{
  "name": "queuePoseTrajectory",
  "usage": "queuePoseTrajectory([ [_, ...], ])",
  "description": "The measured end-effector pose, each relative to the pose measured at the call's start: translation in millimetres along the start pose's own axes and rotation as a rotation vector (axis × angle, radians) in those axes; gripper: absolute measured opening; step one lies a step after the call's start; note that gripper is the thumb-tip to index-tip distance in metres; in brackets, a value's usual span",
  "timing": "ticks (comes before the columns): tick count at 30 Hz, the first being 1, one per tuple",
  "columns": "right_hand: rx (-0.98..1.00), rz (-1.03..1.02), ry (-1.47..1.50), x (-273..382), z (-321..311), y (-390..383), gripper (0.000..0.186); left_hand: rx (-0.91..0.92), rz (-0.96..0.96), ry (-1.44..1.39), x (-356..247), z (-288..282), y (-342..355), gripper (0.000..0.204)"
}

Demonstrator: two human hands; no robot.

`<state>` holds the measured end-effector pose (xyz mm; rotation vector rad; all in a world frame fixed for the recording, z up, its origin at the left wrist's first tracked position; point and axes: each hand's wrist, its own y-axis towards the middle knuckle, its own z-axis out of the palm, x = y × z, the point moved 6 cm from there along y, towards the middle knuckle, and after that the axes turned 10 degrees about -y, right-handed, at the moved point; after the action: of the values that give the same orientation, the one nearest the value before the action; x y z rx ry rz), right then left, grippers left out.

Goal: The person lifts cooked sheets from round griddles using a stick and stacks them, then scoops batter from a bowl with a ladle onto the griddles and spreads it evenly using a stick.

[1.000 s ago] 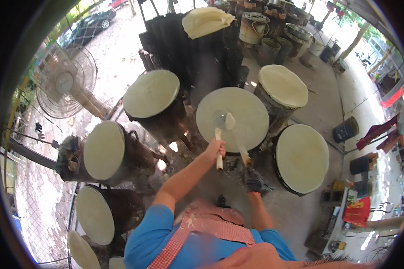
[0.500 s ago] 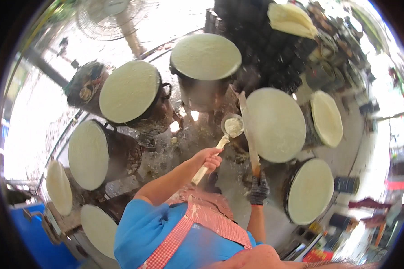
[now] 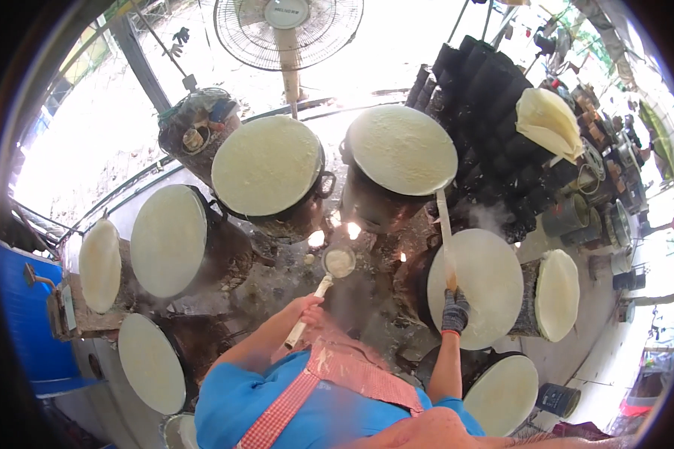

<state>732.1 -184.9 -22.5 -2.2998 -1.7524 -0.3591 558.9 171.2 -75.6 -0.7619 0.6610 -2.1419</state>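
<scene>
Slantwise through left fingers (image 3: 314,317), ladle (image 3: 324,285)

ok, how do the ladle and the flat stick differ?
The ladle has a round bowl with pale stuff in it; the flat stick is a long, narrow strip.
The uncovered left hand grips the ladle; the gloved right hand grips the flat stick.
Both point away from the person.

A hand could pass between the ladle (image 3: 340,263) and the pot (image 3: 413,290) beneath the paddle (image 3: 446,239). The paddle bars that pot's far-left edge.
</scene>
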Motion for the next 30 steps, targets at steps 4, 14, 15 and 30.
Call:
queuePoseTrajectory([
  [4,0.024,-0.139,-0.202,38.9,1.9,-24.5,0.04,0.017,-0.009,-0.031,-42.6,0.4,-16.7,0.008],
  [14,0.101,-0.295,-0.041,139.3,38.0,7.9,0.03,-0.037,0.111,0.061,-99.1,50.3,-35.0,0.015],
  [15,0.128,-0.304,-0.081,141.9,40.4,10.7,0.03,-0.034,0.134,0.034,-95.8,41.9,-38.5,0.015],
  [30,0.272,-1.026,-0.301,214.7,42.8,-4.5,0.03,0.003,0.491,-0.387,22.5,-64.5,-60.5,0.009],
])
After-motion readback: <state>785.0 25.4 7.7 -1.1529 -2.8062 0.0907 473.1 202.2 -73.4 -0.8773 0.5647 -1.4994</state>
